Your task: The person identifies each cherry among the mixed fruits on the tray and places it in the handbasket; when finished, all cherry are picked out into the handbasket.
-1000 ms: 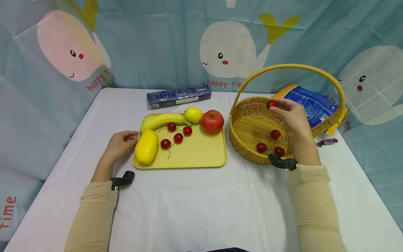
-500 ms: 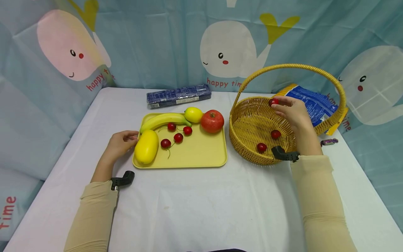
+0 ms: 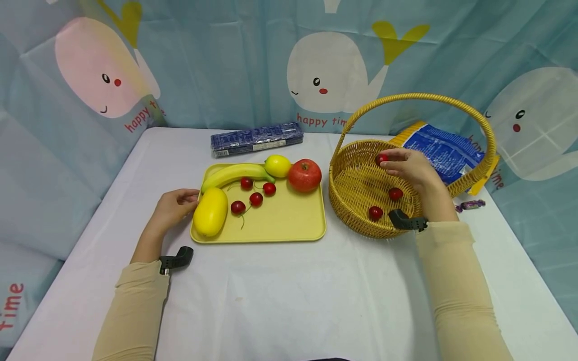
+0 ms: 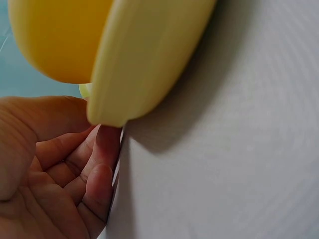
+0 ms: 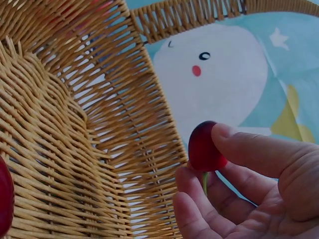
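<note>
My right hand pinches a dark red cherry between thumb and fingers over the far part of the yellow wicker basket. A green stem hangs below that cherry in the right wrist view. Two more cherries show on the basket floor, one behind the other. At the left, my left hand holds the left rim of the pale yellow tray, with the thumb on the rim and curled fingers by its underside. On the tray lie a yellow oval fruit, a banana, a lemon, a red apple and several cherries.
The basket's tall handle arches above the right hand. A dark blue wrapped pack lies behind the tray. Beyond the basket is a blue and yellow bag, with a purple wrapped candy at its right. A whale-print curtain stands behind the table.
My right hand first shifted slightly right, then left and lower into the basket with the cherry. A cherry near the basket's front is now hidden by the wrist camera. The left hand stays put.
</note>
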`<state>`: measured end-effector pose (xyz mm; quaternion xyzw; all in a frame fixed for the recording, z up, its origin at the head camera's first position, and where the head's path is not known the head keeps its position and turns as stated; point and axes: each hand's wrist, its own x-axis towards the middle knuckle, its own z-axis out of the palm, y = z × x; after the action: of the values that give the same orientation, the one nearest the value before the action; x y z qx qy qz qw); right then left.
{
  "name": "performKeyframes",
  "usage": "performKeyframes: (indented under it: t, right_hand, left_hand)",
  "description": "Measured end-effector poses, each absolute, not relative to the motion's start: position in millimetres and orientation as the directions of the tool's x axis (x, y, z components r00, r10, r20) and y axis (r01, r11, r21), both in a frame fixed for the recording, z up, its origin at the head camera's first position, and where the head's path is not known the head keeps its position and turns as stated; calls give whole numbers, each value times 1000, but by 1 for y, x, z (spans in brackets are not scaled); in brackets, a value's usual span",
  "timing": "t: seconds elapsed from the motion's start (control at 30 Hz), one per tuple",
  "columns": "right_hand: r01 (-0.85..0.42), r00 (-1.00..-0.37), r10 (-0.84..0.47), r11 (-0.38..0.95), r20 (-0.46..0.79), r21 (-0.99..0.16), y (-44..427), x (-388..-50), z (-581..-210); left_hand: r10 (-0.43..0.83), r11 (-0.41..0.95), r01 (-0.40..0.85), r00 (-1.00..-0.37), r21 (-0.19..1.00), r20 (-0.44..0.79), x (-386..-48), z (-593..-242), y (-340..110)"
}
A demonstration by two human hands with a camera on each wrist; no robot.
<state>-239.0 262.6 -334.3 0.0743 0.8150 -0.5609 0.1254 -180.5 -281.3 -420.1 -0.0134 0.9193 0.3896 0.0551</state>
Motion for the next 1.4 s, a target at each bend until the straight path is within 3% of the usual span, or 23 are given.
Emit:
performKeyframes:
  t: [0.3, 0.5, 0.9, 1.4]
  right_hand:
    - [254, -950, -56, 430, -306, -867, 259, -249, -343]
    - [193, -933, -167, 514, -319, -836, 252, -256, -353]
    - [39, -817, -422, 640, -393, -768, 244, -260, -368]
    - [-51, -752, -508, 681, -421, -731, 242, -265, -378]
  left_hand:
    - [15, 701, -71, -993, 709, -115, -181, -419, -281]
    - [10, 708, -76, -993, 702, -117, -181, -418, -281]
    - [14, 705, -82, -991, 704, -130, -181, -416, -278]
    - [2, 703, -88, -992, 706, -126, -180, -419, -280]
